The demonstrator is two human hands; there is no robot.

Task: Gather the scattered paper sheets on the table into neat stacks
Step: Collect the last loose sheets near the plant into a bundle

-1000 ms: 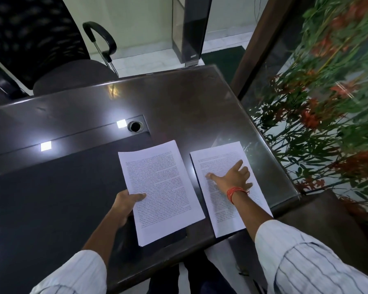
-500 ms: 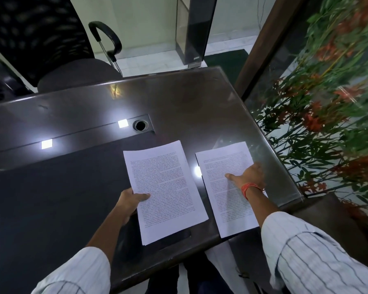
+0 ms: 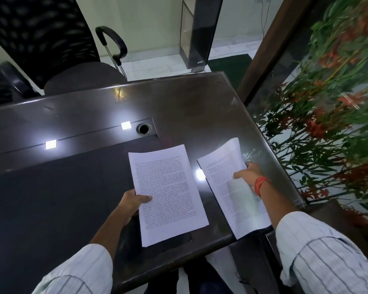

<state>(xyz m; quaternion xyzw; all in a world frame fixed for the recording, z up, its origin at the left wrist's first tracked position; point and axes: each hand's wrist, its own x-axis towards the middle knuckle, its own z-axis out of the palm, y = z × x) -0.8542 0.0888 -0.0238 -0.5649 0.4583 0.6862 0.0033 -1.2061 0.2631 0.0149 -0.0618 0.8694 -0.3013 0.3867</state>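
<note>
Dark and glossy, the counter (image 3: 200,98) fills most of the view, with ceiling lights mirrored in it, a black office chair (image 3: 57,49) beyond its far edge and red-flowered plants (image 3: 327,107) behind glass at its right side.

Two lots of printed paper lie near the counter's near right corner, side by side and just apart. My left hand (image 3: 132,203) holds the left stack (image 3: 168,194) by its left edge, thumb on top of the page and the other fingers out of sight beneath it. My right hand (image 3: 250,174) grips the right stack (image 3: 232,187) at its right edge, fingers curled round the sheets, so the far half curls up off the counter while the near end overhangs the counter's front edge.

Risks, as I judge them: the pinch on the right stack is one-sided and the pages are bending, so loose sheets could fan out or slip free. The overhanging end could tip off the front edge. The polished surface looks slippery, so the left stack could skid if I press unevenly. Hard curling may also crease the paper.
</note>
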